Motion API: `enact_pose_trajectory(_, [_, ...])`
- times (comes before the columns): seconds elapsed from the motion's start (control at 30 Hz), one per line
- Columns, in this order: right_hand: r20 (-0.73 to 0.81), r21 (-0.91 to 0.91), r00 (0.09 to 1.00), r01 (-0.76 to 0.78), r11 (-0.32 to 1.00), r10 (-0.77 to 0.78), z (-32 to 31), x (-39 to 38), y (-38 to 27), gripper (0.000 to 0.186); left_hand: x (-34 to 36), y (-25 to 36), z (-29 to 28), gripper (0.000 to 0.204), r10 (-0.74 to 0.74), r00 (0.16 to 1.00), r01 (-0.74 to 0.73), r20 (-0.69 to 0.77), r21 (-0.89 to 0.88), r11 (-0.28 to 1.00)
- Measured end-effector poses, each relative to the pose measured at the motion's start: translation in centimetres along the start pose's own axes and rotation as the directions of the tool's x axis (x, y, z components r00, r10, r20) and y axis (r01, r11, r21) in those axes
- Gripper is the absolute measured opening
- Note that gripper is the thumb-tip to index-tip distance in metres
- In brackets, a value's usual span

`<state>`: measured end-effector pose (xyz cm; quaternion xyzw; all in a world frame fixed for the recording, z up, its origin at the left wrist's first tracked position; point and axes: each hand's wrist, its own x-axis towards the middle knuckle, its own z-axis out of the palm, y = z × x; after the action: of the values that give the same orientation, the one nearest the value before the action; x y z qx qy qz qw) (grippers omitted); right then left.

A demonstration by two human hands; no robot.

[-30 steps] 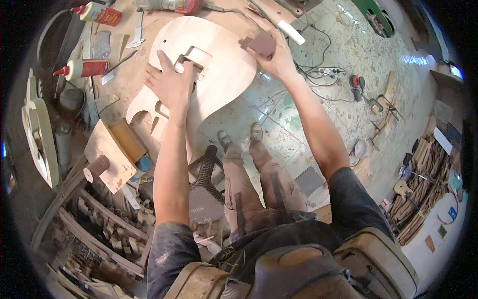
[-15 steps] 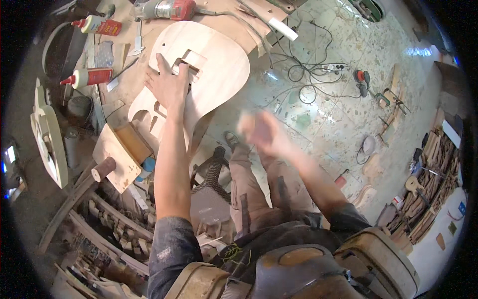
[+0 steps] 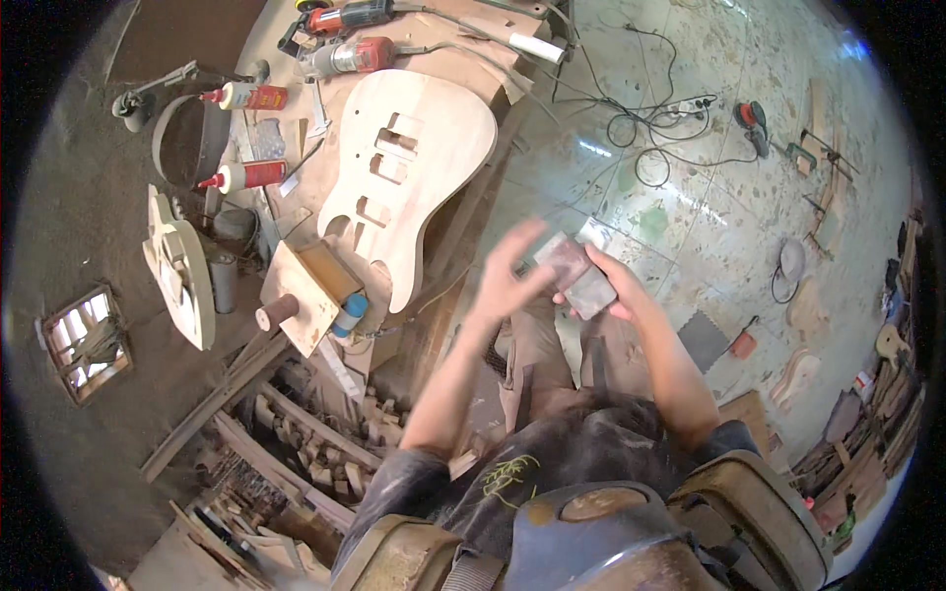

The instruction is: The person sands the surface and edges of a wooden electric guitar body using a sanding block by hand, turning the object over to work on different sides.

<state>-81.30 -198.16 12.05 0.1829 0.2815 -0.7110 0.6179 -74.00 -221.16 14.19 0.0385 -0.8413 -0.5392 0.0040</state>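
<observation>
In front of my lap, my right hand (image 3: 619, 286) grips a dusty piece of sandpaper (image 3: 581, 278), roughly rectangular, with a reddish-brown part and a grey part. My left hand (image 3: 512, 274), slightly blurred, is open with its fingers apart. It hovers at the sandpaper's left side; whether it touches it I cannot tell. An unfinished pale wooden guitar body (image 3: 434, 128) lies flat on the bench to the left, with several routed cavities and two horns toward me. Neither hand is on it.
Two red-capped glue bottles (image 3: 251, 175) and a corded red-and-grey power tool (image 3: 355, 57) lie on the bench (image 3: 286, 39). A wooden fixture (image 3: 301, 295) juts from its near end. Another guitar body (image 3: 177, 266) stands at left. Cables (image 3: 641, 148) and a sander (image 3: 751, 126) lie on the floor.
My left hand has left the guitar body and come right, beside the sandpaper. My right hand has moved slightly right and is steadier. The view has shifted, so the bench sits lower.
</observation>
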Motion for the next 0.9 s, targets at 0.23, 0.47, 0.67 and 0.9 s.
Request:
enact_pose_trajectory(0.23, [0.19,-0.223,0.98,0.1,0.97,-0.057,3.0,-3.1,1.0,0.061,-5.9,4.9,3.7,0.053,-0.45,0.88,0.347,-0.151,-0.443,0.827])
enact_pose_trajectory(0.47, [-0.121,-0.525,0.974,0.101,0.845,-0.191,2.7,-2.9,2.1,0.056,-6.6,2.8,1.9,0.027,-0.283,0.947,0.224,-0.155,-0.314,0.923])
enact_pose_trajectory(0.67, [0.012,-0.782,0.858,0.328,0.53,-0.513,1.3,-2.0,3.0,0.071,-6.5,5.4,0.9,0.029,-0.264,0.962,0.27,0.075,-0.421,0.866])
enact_pose_trajectory(0.9, [0.086,-0.963,0.846,0.205,0.173,-0.527,2.9,-1.9,3.0,0.097,-4.6,8.0,1.8,0.034,-0.232,0.973,0.201,-0.009,-0.466,0.862])
